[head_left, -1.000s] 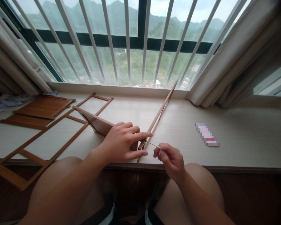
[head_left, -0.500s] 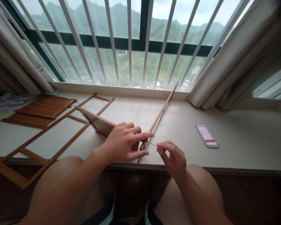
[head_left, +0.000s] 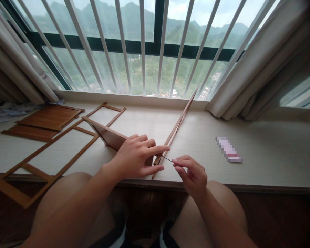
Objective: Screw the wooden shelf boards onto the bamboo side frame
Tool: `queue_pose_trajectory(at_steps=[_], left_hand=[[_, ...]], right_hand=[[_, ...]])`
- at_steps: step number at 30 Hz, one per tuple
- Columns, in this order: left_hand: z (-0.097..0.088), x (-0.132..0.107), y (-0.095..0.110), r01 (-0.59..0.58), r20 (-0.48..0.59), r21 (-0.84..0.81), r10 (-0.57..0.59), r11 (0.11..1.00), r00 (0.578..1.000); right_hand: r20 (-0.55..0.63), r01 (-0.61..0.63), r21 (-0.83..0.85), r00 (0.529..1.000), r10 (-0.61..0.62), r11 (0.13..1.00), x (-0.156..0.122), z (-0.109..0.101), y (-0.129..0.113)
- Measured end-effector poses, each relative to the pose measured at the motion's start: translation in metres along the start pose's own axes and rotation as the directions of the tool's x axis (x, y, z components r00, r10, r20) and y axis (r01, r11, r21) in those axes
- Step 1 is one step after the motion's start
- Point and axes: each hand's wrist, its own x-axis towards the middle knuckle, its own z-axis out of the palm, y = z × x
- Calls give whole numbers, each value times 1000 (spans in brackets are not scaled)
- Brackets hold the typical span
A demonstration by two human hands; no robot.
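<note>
My left hand (head_left: 138,156) grips the near end of an upright wooden panel (head_left: 108,134) and steadies it against a narrow wooden frame (head_left: 174,132). Its index finger and thumb reach onto the frame, one above and one below the joint. The frame stands on edge, slanting away towards the window. In a closed pinch, my right hand (head_left: 192,174) holds a thin metal Allen key (head_left: 167,158). The key's tip meets the frame near the joint; the screw there is too small to see. My fingers cover the key's other end.
A second wooden frame (head_left: 64,151) lies at the left, its near end jutting past the ledge's edge. Beyond it rest wooden panels (head_left: 50,119). At the right lies a blurred pink item (head_left: 228,150). A barred window and curtains (head_left: 237,75) bound the white ledge (head_left: 268,155).
The fingers of my right hand have rolled slightly around the Allen key, and its bent end is now hidden. My left hand, the panel and the frame have stayed put.
</note>
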Motion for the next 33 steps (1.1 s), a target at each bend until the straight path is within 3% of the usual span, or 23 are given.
queue_pose_trajectory(at_steps=[4, 8, 12, 14, 17, 21, 23, 27, 33], left_hand=[[0, 0, 0, -7, -10, 7, 7, 1000, 1000], [1, 0, 0, -5, -7, 11, 5, 1000, 1000], [1, 1, 0, 1, 10, 6, -1, 1000, 1000], [1, 1, 0, 4, 14, 8, -4, 1000, 1000], [2, 1, 0, 9, 19, 6, -9, 1000, 1000], [1, 1, 0, 12, 22, 6, -12, 1000, 1000], [1, 1, 0, 13, 21, 9, -13, 1000, 1000], [1, 1, 0, 10, 23, 7, -10, 1000, 1000], [2, 0, 0, 6, 12, 20, -6, 1000, 1000]], right_hand=[[-37, -255, 179, 963, 265, 950, -3, 8, 0], [38, -459, 495, 859, 510, 737, 0, 17, -3], [256, -564, 689, 777, 575, 456, 8, 18, -6], [317, -583, 709, 766, 559, 397, 10, 18, -6], [281, -547, 690, 806, 520, 474, 7, 17, -4], [57, -348, 504, 927, 372, 790, -4, 17, 1], [2, -266, 376, 958, 287, 887, -9, 15, 3], [-70, -224, 228, 967, 245, 948, -14, 14, 7], [-123, -252, 164, 954, 274, 954, -14, 14, 10]])
